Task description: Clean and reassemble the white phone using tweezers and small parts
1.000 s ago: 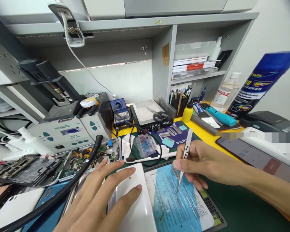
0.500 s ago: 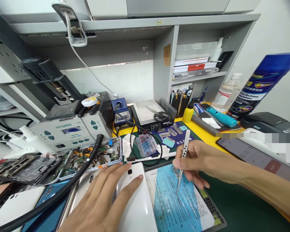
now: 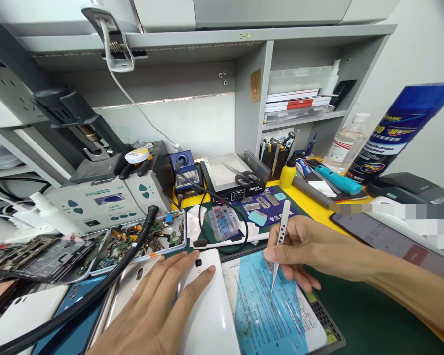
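Observation:
A white phone back (image 3: pixel 210 315) with a small camera hole lies under my left hand (image 3: pixel 155 305), whose fingers are spread flat across its upper left part. Between the thumb and fingers of my right hand (image 3: pixel 299 251) is a pair of silver tweezers (image 3: pixel 280 239), points down. Their tips touch or hover just over a blue and white printed card (image 3: pixel 270 310) with a shiny, creased surface; contact I cannot tell. This card lies right of the phone back, on a dark perforated plate (image 3: pixel 331 328).
A tray of circuit boards (image 3: pixel 170 234) sits behind my left hand, crossed by a thick black hose (image 3: pixel 128 261). A white stick-like tool (image 3: pixel 231 241) lies behind the card. Scissors (image 3: pixel 240 172) rest on a heating plate (image 3: pixel 222 175). At right lies a phone (image 3: pixel 385 241) showing a timer.
Almost nothing differs. My left fingers have shifted very slightly left on the white phone back, and the tweezers stay over nearly the same spot on the card.

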Motion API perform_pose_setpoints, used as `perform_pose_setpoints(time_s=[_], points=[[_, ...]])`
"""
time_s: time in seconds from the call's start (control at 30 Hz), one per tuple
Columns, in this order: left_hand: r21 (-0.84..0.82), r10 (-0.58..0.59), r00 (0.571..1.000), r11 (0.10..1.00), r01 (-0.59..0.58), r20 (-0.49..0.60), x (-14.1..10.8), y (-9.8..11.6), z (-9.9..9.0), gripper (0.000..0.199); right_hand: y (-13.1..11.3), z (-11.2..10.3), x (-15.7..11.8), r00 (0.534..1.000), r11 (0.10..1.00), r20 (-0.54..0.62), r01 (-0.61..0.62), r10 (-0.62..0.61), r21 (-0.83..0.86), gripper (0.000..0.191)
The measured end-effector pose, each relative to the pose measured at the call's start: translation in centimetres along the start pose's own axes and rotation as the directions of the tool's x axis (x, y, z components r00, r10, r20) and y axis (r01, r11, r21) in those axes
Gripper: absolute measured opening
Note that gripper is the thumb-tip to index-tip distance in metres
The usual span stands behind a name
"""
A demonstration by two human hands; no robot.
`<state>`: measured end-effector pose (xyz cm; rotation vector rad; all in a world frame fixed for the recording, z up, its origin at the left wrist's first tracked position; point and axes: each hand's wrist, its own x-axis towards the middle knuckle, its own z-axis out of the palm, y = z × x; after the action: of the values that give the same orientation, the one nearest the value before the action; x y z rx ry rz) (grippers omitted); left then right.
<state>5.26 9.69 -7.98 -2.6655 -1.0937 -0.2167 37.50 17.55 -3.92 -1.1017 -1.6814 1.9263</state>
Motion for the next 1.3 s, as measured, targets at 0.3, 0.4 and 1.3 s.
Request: perform_pose_setpoints(time_s=[0.3,0.4,1.3], points=[[-0.064,-0.110,0.994,0.992,0.111,0.018,0.1,1.2,-0.4,0.100,-0.4,-0.2,0.0,0.999,0.999,0.023,-0.027,0.027,0.017,0.024],[-0.051,-0.069,0.998,0.996,0.070,0.008,-0.2,0.7,-0.2,0.104,-0.6,-0.3,0.1,0.998,0.997,0.032,-0.061,0.060,0.040,0.024],[-0.111,-0.027,0.999,0.993,0.030,0.027,-0.3,-0.2,-0.4,0.102,0.3,-0.4,0.2,1.000,0.994,0.013,-0.009,0.008,0.109,0.032]])
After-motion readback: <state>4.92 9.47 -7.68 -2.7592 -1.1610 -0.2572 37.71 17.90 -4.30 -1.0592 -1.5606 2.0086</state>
